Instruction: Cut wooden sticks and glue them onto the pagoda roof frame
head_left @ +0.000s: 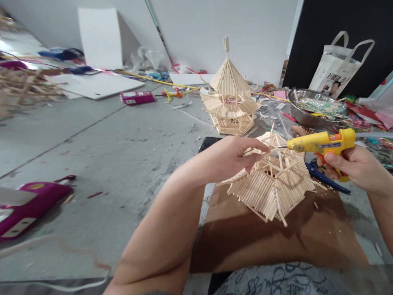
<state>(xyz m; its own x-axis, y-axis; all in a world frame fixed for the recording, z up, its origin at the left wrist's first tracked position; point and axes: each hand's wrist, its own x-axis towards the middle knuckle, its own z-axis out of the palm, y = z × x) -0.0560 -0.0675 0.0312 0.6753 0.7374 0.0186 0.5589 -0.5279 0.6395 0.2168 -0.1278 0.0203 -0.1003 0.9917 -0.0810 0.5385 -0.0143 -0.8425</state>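
Observation:
My right hand [344,162] is closed around the grip of a yellow hot glue gun [319,142], its nozzle pointing left. Between the fingers of my left hand [236,153] is a thin wooden stick [268,152], whose end lies close to the nozzle tip. Below both hands sits a many-sided roof model [270,192] built of pale wooden sticks, with an open lattice at its top. My left hand covers part of its far left side. Brown cardboard [233,237] lies under the model. Blue-handled pliers [328,180] rest beside it, below the glue gun.
A taller stick pavilion [230,102] stands behind the model. At the back right are a metal bowl [316,116] of sticks and a white bag [334,67]. Purple power strips [137,97] lie to the left. Scraps and a yellow cord run along the back.

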